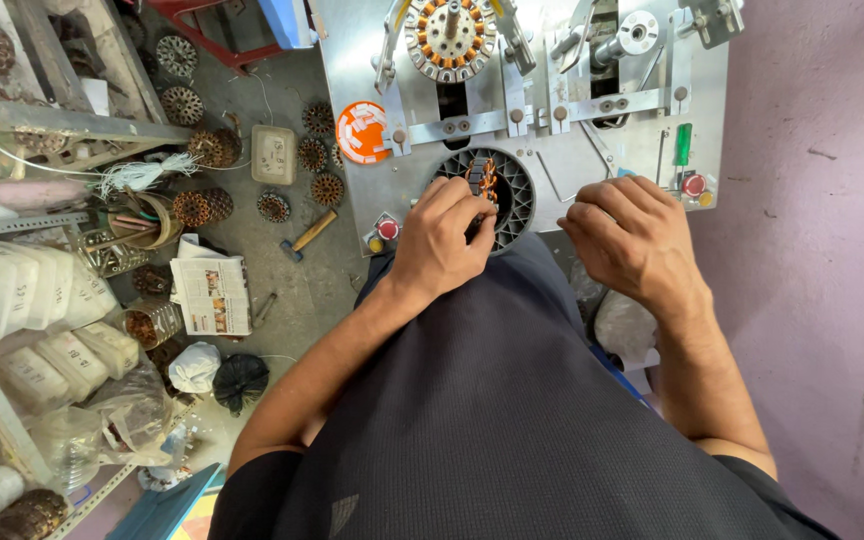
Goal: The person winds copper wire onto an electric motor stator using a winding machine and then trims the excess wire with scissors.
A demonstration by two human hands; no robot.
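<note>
Working at a grey metal bench plate [372,40], you are pinching a small copper-wound stator [483,180] with your left hand [439,240], fingers closed on its lower edge where it is sitting in a round black ribbed holder [518,190] set into the plate. Your right hand [632,235] is resting just beside the holder with its fingers curled under; whether it is gripping anything cannot be told. Above the holder, a larger stator with orange windings [449,37] is sitting in a metal fixture at the top of the plate. A red push button [388,229] is lying near your left hand, a second red button [693,184] near your right, with a green-handled tool [683,144] just above it and an orange and white disc [362,132] to the left. On the floor to your left, a square pale tray [274,154] is lying among loose wound stators [214,147], its contents too small to tell. A hammer [306,236] and a folded newspaper [213,294] are lying nearby. Shelf racks at the far left are holding white plastic containers [12,290], contents hidden. Your dark shirt is blocking the plate's near edge.
</note>
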